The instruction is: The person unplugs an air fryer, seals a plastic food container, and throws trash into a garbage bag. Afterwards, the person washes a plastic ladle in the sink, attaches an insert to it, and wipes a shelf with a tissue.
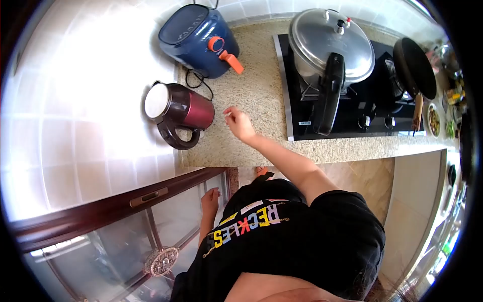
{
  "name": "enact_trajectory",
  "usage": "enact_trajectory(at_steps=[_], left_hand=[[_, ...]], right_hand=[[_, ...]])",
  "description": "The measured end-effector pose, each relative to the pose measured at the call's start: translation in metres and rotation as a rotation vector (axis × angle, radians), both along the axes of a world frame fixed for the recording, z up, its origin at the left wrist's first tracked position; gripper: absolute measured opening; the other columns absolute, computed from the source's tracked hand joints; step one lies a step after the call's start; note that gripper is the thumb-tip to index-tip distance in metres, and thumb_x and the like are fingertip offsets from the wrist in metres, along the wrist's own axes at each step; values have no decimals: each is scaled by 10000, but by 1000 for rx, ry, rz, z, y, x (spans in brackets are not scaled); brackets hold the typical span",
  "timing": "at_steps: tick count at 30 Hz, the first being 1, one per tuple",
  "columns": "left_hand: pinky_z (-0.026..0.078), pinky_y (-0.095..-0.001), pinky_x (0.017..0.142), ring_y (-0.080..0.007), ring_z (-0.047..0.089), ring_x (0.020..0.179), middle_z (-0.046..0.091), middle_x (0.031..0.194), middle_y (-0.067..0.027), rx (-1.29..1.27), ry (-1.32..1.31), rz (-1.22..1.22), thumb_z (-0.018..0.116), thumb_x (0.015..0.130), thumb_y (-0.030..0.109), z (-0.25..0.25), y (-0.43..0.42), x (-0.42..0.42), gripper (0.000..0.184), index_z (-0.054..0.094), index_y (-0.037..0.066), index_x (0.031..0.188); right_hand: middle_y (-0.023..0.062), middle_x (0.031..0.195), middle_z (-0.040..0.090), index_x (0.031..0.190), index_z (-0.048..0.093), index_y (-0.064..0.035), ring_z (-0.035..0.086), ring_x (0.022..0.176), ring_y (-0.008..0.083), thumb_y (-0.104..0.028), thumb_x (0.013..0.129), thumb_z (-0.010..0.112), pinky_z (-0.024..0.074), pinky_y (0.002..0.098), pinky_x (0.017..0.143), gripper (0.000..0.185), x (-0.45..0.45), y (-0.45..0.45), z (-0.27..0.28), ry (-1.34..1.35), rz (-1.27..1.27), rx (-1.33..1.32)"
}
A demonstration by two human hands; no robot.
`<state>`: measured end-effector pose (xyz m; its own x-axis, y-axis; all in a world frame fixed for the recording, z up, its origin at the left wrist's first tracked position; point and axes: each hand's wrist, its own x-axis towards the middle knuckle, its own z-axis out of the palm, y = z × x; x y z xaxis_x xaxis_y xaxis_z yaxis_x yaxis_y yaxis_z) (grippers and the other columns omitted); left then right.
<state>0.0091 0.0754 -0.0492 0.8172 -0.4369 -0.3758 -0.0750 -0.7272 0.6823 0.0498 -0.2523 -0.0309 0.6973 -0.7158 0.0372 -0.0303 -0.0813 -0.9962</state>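
Observation:
My right hand (239,124) reaches over the speckled counter (256,55), its fingers loosely bent and apart, holding nothing. Just left of it stands an electric kettle (197,109) with a dark red body, a pale lid and a black handle; a small gap separates fingers and kettle. My left hand (211,199) hangs low beside my body, near the glass-paned door. Its fingers are slightly curled, with nothing visible in them. Behind the kettle sits a dark blue air fryer (198,43) with an orange handle and dial.
A large pressure cooker (329,43) stands on the black gas hob (347,128), its long handle pointing toward me. Further right are a frying pan (413,68) and a bowl of food (433,120). A black cord (201,83) lies behind the kettle. The wood-framed door (121,204) is at left.

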Motion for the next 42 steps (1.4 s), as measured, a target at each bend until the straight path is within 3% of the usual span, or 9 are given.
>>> enact_trajectory(at_steps=[4,13,19,28,37,42], left_hand=[[472,-255,668,-144,615,707,644,762,-101,-20,34,-19,503,884,176,2,-14,6,239,622,-16,962],[473,-273,659,-178,631,718,647,758,-113,49,-8,-167,505,875,216,-5,-51,13,258,627,4,953],[473,-271,660,-182,634,712,649,763,-113,43,-31,-227,511,871,217,-5,-70,13,252,630,12,957],[475,-264,662,-166,632,713,651,766,-116,-7,17,-161,521,872,183,-1,-77,15,229,627,-1,955],[474,-266,653,-165,620,693,642,752,-110,-59,-58,-204,521,871,173,7,-76,22,222,626,-9,943],[469,-266,651,-171,605,681,633,742,-99,-100,-84,-238,521,868,151,5,-64,34,208,627,-13,938]], right_hand=[[162,710,608,899,552,-76,596,673,330,-81,787,523,469,396,604,116,-37,11,7,70,157,-3],[162,710,609,878,565,-75,600,681,337,-97,787,524,475,404,610,102,-81,-20,-7,153,82,-91],[166,698,605,867,571,-52,599,672,342,-86,790,523,475,405,607,97,-90,-40,-27,96,47,-83],[189,819,606,891,534,-48,593,747,364,-93,797,513,474,428,679,106,-84,-43,-37,200,120,-116],[188,815,589,862,521,-41,581,775,370,-77,790,494,469,444,679,85,-79,-31,-52,184,43,-298],[183,803,594,866,540,-43,587,772,357,-131,794,501,467,441,682,121,-88,-19,-43,234,95,-361]])
